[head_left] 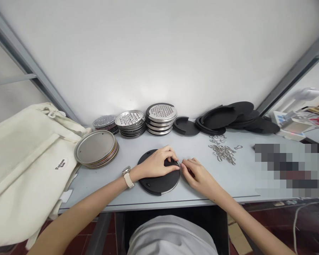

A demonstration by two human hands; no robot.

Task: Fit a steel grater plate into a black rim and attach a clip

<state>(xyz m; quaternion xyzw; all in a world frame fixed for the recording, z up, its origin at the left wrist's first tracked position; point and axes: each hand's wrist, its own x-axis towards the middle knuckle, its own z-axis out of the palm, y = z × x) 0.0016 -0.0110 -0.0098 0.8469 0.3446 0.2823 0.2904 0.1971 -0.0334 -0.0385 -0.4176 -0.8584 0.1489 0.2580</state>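
Note:
A black round disc [162,183] lies on the table in front of me, with a thin pale rim showing along its lower right edge. My left hand [161,163], with a watch on the wrist, rests over the disc. Its thumb and fingers pinch at the right edge around a small metal clip [177,163], which looks like a carabiner. From the other side my right hand [198,175] is closed, thumb and forefinger on the same clip. The fingers partly hide the clip, so whether it passes through the disc cannot be made out.
Loose metal carabiner clips [224,153] lie to the right. Along the wall stand perforated metal plates [162,112], grater-like discs [130,119] and black covers [220,117]. Plain metal discs [95,147] are stacked at left beside a cream canvas bag [34,166].

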